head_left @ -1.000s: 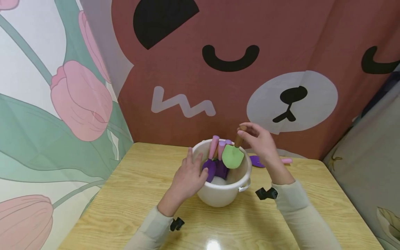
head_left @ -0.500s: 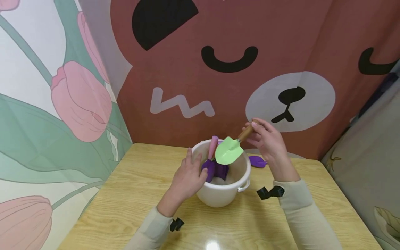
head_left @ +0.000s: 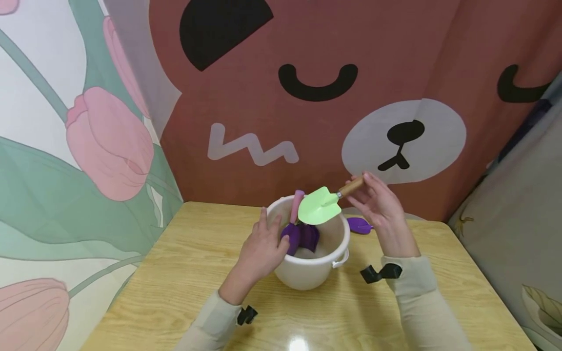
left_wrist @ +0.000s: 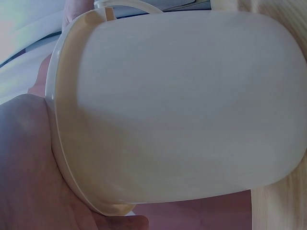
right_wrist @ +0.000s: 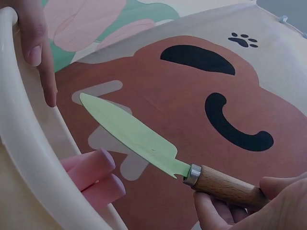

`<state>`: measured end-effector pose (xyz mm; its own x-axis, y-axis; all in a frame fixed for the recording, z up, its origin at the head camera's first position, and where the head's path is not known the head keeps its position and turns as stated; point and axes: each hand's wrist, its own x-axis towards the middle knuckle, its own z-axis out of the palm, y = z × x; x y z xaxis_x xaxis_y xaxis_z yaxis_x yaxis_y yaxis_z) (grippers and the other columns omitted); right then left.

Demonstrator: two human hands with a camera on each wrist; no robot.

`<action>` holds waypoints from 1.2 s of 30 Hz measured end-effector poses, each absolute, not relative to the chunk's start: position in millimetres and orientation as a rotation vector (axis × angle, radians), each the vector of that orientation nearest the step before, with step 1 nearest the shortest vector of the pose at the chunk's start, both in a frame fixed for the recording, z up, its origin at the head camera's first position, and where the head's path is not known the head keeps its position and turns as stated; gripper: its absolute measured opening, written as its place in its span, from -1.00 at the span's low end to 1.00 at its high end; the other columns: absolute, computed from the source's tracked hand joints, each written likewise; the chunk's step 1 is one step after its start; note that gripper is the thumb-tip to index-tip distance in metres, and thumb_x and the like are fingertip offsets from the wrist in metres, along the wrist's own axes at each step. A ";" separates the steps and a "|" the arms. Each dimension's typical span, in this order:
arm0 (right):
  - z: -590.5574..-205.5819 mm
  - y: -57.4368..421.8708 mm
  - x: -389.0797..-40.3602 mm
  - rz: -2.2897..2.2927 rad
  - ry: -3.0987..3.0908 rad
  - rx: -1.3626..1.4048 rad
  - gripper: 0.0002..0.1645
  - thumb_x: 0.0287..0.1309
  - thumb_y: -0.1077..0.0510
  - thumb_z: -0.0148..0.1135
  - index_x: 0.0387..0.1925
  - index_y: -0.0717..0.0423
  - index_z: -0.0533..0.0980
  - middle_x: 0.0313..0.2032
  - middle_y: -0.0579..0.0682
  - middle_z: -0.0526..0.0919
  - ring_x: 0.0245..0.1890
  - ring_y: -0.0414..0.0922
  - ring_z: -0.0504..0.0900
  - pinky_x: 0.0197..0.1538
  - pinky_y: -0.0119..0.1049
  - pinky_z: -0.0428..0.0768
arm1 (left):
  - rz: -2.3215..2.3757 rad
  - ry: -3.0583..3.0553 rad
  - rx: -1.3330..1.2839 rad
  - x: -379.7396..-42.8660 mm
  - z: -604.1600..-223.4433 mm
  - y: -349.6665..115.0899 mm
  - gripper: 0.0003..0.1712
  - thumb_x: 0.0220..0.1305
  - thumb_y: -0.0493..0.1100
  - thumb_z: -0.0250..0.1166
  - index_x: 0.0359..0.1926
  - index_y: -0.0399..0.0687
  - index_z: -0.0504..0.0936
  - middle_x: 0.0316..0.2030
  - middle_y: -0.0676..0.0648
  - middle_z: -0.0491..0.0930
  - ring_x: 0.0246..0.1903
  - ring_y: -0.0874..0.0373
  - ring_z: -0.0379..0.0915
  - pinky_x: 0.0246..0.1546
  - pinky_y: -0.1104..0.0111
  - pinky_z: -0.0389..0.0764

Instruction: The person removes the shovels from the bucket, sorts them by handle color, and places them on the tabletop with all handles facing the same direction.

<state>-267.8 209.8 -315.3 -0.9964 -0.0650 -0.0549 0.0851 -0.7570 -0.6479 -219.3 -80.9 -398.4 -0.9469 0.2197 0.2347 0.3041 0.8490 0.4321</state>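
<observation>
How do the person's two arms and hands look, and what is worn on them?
Both arms wear long, pale cream sleeves that end at the wrists. A small black clip-like mount sits at the left wrist, and a black strap wraps the right wrist. The left hand and right hand are bare: no gloves. Any rings are too small to tell.

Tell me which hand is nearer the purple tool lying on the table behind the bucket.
Right. The right hand hovers just beside the purple tool; the left hand grips the bucket rim's far side.
</observation>
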 end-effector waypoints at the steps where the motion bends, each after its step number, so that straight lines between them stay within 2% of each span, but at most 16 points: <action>1: -316.0 210.7 -267.6 -2.874 1.051 0.056 -0.86 0.38 0.21 0.23 -0.07 0.04 0.50 -0.24 0.08 0.77 0.02 0.06 0.73 0.10 0.08 0.60 | -0.709 -2.848 -0.405 -219.5 -398.6 -81.0 -0.23 0.44 0.20 -0.04 0.53 -0.08 0.26 0.57 -0.38 -0.12 0.41 -0.28 0.19 0.14 -0.11 0.51; 6: -318.2 217.3 -266.9 -2.910 0.966 0.124 -0.83 0.35 0.22 0.26 -0.06 0.02 0.52 -0.21 0.09 0.76 0.00 0.07 0.73 0.35 0.07 0.26 | -0.710 -2.851 -0.402 -220.3 -399.0 -80.9 -0.21 0.43 0.21 -0.05 0.53 -0.08 0.26 0.57 -0.37 -0.12 0.40 -0.28 0.19 0.14 -0.11 0.51; 8: -318.1 219.8 -266.4 -2.914 0.953 0.131 -0.79 0.34 0.22 0.27 -0.02 0.02 0.52 -0.20 0.09 0.76 0.00 0.07 0.73 0.38 0.06 0.19 | -0.712 -2.850 -0.400 -220.2 -399.0 -80.8 -0.21 0.43 0.21 -0.05 0.53 -0.08 0.26 0.57 -0.37 -0.12 0.40 -0.27 0.19 0.14 -0.11 0.51; 15: -317.4 230.4 -263.9 -2.927 0.924 0.130 -0.73 0.35 0.22 0.26 0.05 -0.01 0.52 -0.17 0.08 0.74 -0.06 0.09 0.75 0.34 0.07 0.28 | -0.706 -2.839 -0.400 -220.4 -399.9 -80.2 -0.23 0.43 0.20 -0.02 0.53 -0.09 0.27 0.57 -0.37 -0.12 0.40 -0.27 0.20 0.13 -0.10 0.52; 20: -317.4 239.8 -262.3 -2.940 0.869 0.142 -0.75 0.36 0.21 0.25 0.04 0.00 0.56 -0.15 0.08 0.74 -0.07 0.10 0.75 0.34 0.06 0.23 | -0.700 -2.838 -0.398 -220.1 -400.4 -80.6 -0.22 0.42 0.20 -0.03 0.52 -0.09 0.27 0.56 -0.38 -0.10 0.39 -0.27 0.21 0.13 -0.09 0.52; 25: -316.6 250.7 -260.0 -2.972 0.776 0.161 -0.72 0.34 0.23 0.27 0.05 0.00 0.53 -0.12 0.10 0.74 -0.06 0.13 0.74 0.39 0.03 0.16 | -0.700 -2.838 -0.395 -220.0 -400.5 -80.6 -0.23 0.43 0.19 -0.01 0.52 -0.09 0.27 0.56 -0.39 -0.10 0.39 -0.27 0.21 0.12 -0.09 0.52; 28: -316.9 257.8 -258.7 -2.988 0.723 0.178 -0.70 0.34 0.23 0.27 0.06 -0.02 0.49 -0.10 0.11 0.73 -0.05 0.14 0.73 0.41 0.04 0.19 | -0.694 -2.840 -0.397 -220.0 -400.6 -80.6 -0.24 0.43 0.18 0.00 0.52 -0.09 0.28 0.56 -0.39 -0.09 0.39 -0.27 0.22 0.12 -0.09 0.53; 36: -321.2 276.6 -255.5 -3.005 0.601 0.211 -0.81 0.35 0.23 0.26 -0.04 0.03 0.54 -0.10 0.12 0.72 -0.04 0.14 0.73 0.43 -0.02 0.21 | -0.689 -2.853 -0.391 -219.7 -400.1 -80.0 -0.22 0.43 0.21 -0.03 0.53 -0.08 0.27 0.57 -0.37 -0.12 0.40 -0.26 0.20 0.13 -0.08 0.52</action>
<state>-255.5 276.6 -321.2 -0.9882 -0.0408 -0.1479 0.0946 -0.9211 -0.3777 -219.7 -80.0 -400.1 -0.9491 0.2107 0.2339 0.2943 0.8578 0.4213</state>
